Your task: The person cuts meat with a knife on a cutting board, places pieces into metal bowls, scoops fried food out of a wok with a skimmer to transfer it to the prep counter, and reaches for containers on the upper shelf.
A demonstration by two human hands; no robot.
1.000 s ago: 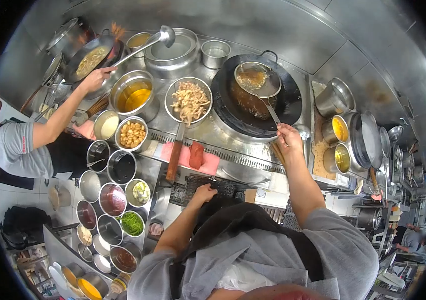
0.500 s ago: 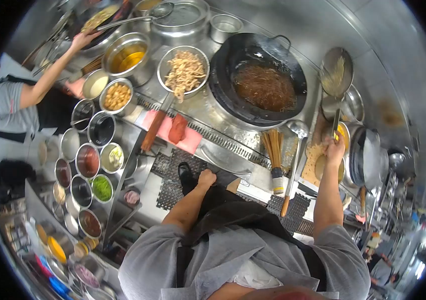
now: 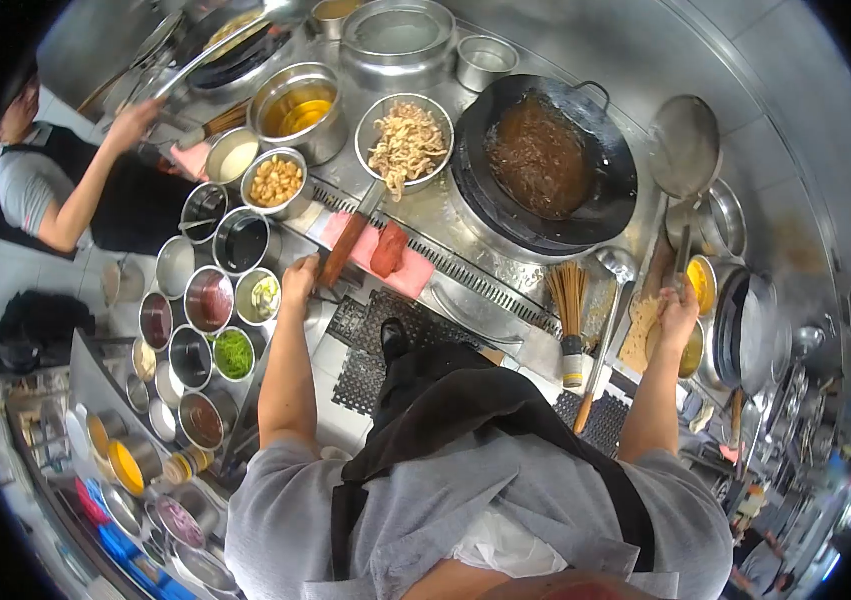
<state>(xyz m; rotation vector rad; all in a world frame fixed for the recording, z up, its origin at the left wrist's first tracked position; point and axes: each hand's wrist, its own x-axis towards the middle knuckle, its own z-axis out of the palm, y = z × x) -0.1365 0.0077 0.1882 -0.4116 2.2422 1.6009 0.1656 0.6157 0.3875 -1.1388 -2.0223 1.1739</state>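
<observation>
My right hand (image 3: 679,315) is closed around the handle of a round skimmer (image 3: 686,147), whose metal bowl stands to the right of the wok (image 3: 613,150). Dark brown bubbling liquid (image 3: 541,160) fills the bottom of the wok. My left hand (image 3: 300,283) is at the counter edge, fingers curled, right beside the wooden handle (image 3: 346,250) of a strainer. I cannot tell whether it touches that handle. Pale fried strips (image 3: 409,142) are heaped in the strainer, and one hangs over its rim.
A folded red cloth (image 3: 389,250) lies on a pink one. A bamboo brush (image 3: 571,310) and a ladle (image 3: 606,330) rest at the front edge. Ingredient tubs (image 3: 211,300) crowd the left. A co-worker's hand (image 3: 134,125) holds a long ladle at another wok.
My left hand has moved left and forward, from above the floor to beside the strainer's handle. Yellowish strands seen earlier in the skimmer no longer show. The co-worker's ladle has swung up.
</observation>
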